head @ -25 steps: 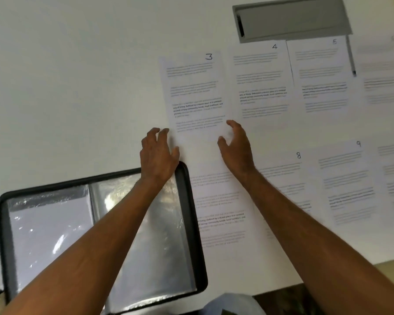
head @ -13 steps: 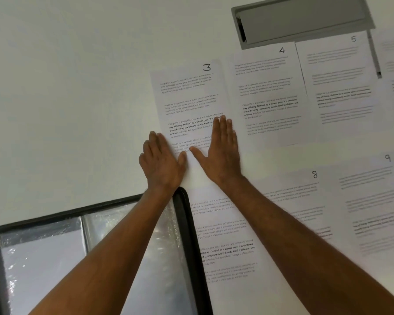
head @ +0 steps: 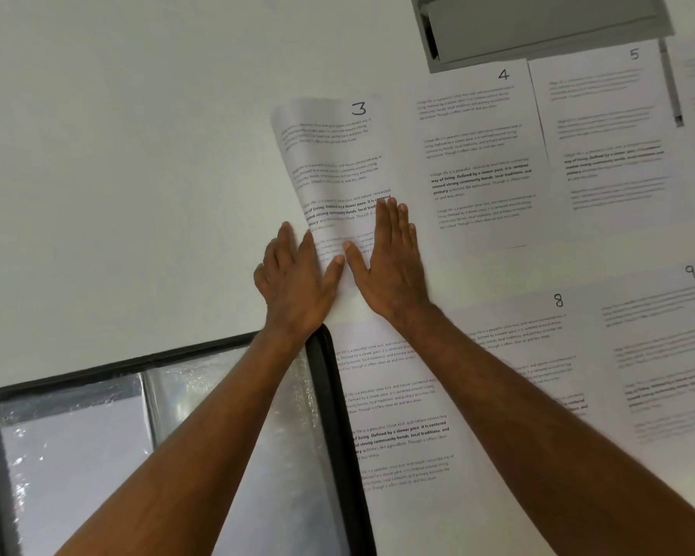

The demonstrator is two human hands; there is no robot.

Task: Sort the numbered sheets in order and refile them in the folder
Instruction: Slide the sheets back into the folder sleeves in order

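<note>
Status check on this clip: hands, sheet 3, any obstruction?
Left hand pinching sheet 3 at its lifted left edge. Right hand flat on it. Folder open below. Nothing in the way.

Bare table left; sheet 4 crowds the right.

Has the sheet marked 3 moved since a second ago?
Yes. Sheet 3 lay flat beside sheet 4; now its left edge curls up off the table as the left hand grips it.
</note>
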